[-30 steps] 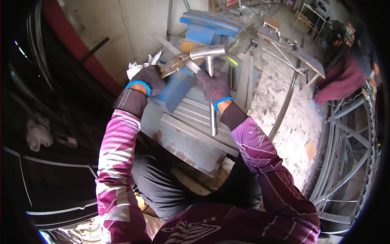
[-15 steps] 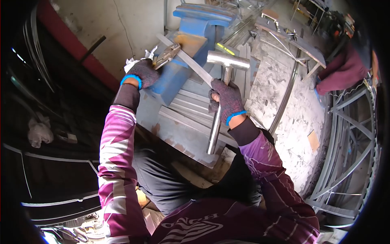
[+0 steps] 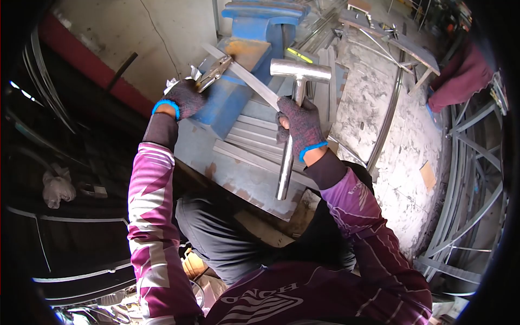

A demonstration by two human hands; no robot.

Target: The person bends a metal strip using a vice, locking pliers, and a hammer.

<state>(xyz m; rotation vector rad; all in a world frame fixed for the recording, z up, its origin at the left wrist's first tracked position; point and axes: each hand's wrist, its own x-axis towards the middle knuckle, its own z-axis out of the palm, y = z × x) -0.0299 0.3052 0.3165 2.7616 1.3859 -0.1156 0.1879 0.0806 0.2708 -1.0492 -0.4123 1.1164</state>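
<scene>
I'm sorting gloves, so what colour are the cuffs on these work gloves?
Bright blue cuffs on dark speckled knit gloves, clearest in the head view.

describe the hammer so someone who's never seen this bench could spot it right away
Start at the big blue vise on the steel workbench. Just right of it, the gloved right hand holds the hammer upright. Unlike the flat grey strips lying around it, it is all shiny round metal, a T-shaped head on a long tube handle.

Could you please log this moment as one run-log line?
left hand: grips locking pliers | right hand: holds shiny steel hammer | flat metal strip on blue vise
</scene>
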